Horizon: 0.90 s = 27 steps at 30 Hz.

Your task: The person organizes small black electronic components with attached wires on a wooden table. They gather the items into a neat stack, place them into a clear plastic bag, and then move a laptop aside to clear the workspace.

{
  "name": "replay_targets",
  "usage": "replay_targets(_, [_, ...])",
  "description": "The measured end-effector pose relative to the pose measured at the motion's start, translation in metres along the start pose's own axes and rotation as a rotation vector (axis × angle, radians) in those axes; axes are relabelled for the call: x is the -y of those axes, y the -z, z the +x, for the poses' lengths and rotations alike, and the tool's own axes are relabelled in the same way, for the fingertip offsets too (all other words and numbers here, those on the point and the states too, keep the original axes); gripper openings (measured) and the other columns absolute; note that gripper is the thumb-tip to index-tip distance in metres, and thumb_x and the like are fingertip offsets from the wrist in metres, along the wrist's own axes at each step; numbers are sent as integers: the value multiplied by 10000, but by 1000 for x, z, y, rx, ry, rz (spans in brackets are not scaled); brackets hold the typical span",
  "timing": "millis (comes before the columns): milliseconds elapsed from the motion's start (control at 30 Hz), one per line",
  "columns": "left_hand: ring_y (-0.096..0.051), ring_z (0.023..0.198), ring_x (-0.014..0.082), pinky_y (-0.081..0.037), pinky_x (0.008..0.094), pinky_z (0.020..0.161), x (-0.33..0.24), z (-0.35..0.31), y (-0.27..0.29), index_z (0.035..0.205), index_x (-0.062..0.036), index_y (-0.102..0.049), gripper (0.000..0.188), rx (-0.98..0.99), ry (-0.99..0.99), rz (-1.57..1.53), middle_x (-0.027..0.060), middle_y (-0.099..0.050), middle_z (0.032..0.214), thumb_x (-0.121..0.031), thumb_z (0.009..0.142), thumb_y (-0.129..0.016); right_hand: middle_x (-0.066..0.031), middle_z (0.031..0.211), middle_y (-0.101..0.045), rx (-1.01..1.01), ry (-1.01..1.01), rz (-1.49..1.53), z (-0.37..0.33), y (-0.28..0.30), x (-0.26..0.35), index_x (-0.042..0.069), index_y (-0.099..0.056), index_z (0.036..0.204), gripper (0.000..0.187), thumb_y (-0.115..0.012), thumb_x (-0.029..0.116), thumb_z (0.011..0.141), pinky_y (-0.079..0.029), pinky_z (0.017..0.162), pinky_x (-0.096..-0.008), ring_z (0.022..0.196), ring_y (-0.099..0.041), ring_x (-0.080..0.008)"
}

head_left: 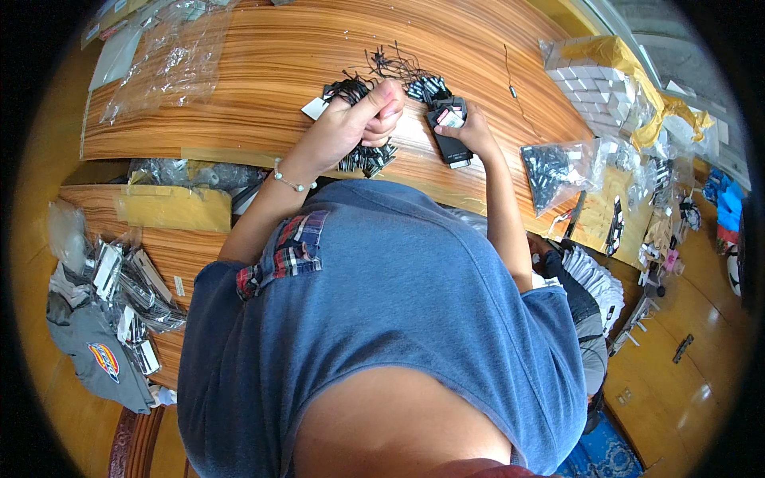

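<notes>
My left hand [368, 119] is closed in a fist over the table, with a bundle of black tag cords [365, 162] gripped in it; loops stick out above the fist and the ends hang below. In my right hand [472, 132] is a small stack of black hang tags [451, 148], pinched at its side by thumb and fingers. A white and pink label [451, 119] shows on the top tag. Just beyond the two hands lies a loose pile of black cords [396, 65] with small dark tips. A white card [315, 107] pokes out beside my left hand.
Clear plastic bags [171, 68] lie at the far left of the wood-grain table [295, 40]. One cord [511, 80] lies alone to the right. Further right are a bag of dark small parts [554, 171] and wrapped white boxes [594, 92]. Packed tags [135, 275] and a grey garment [100, 354] sit lower left.
</notes>
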<state>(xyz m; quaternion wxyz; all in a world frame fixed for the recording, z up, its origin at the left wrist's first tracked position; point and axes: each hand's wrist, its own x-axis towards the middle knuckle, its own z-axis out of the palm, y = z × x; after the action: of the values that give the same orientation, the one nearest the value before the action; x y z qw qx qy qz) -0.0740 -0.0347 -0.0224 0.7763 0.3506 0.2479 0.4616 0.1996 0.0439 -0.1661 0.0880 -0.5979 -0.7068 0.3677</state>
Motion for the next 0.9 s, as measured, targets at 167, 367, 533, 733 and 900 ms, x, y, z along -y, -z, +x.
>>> replay_targets(167, [-197,466,33,-215,172,420,2,0,4,692,-104,-335,375,2,7,1,-67,-232,539,-365,957,-286,-237,1058,-528,-43,-147,-206,-3,2,38,-68,-483,1102,819,-817,316,459,-398,881,-376,1020,-485,-343])
replay_targets(367, [-200,467,33,-221,171,423,0,1,0,695,-103,-336,370,19,8,-18,-67,-235,543,-356,960,-280,-238,1005,-552,-6,-143,-94,4,-4,23,-82,-489,1033,775,-823,292,442,-414,862,-373,1006,-505,-338])
replay_targets(533, [-202,467,32,-220,169,423,2,1,1,700,-105,-339,362,2,3,-28,-67,-233,545,-352,960,-285,-234,983,-568,-93,-127,-120,-7,-11,34,-70,-475,1041,746,-821,248,461,-429,836,-363,968,-535,-327])
replay_targets(733, [-203,470,33,-220,170,425,3,1,5,711,-102,-341,353,-16,-4,-95,-66,-229,555,-348,960,-290,-212,962,-586,-56,-84,-101,-10,-5,45,-42,-446,1072,745,-815,213,477,-453,787,-350,881,-581,-325])
replay_targets(900, [-201,472,33,-216,171,426,3,0,5,716,-103,-342,351,-23,-20,-115,-64,-228,556,-349,961,-287,-213,958,-586,-66,-56,-278,-11,-8,51,-20,-433,1098,764,-814,204,476,-453,788,-355,898,-574,-339])
